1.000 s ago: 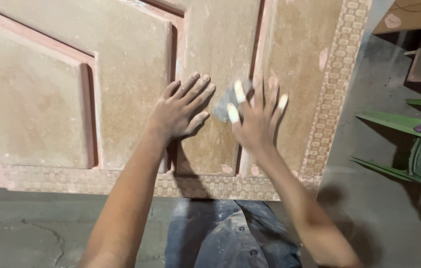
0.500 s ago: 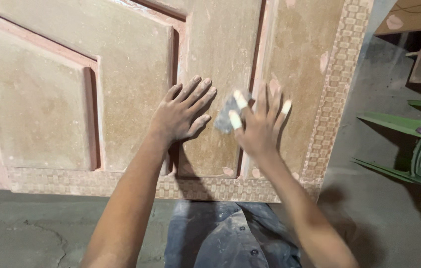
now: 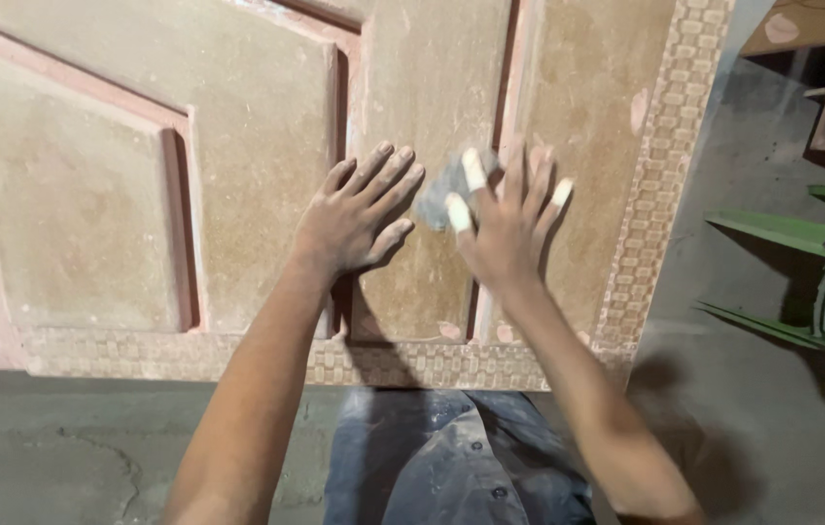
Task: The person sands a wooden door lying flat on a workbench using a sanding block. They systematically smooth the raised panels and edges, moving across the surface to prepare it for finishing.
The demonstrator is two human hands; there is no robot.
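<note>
Your right hand (image 3: 505, 233) has its fingers (image 3: 472, 170) spread and pressed down over a small grey piece of sandpaper (image 3: 443, 187), pinning it flat rather than curling around it; white tape wraps several fingertips. The sandpaper lies just above the middle of the frame, on the narrow upright strip of a dusty carved wooden door panel (image 3: 257, 175), and it peeks out to the left of your index finger and thumb. Your left hand (image 3: 354, 219) rests just beside it, to the left of centre, palm down and fingers open and fanned, flat on the same strip and holding nothing. The little finger side of that hand nearly meets the sandpaper's edge. The panel fills the upper left and centre of the frame, with raised rectangular fields framed in pinkish grooves and a basket-weave border (image 3: 660, 175) running along its right and bottom edges. Below it, at the bottom centre, shows your dusty dark shirt (image 3: 432, 467). Green furniture parts (image 3: 801, 233) stand at the right edge, on a grey concrete floor (image 3: 43, 457)
</note>
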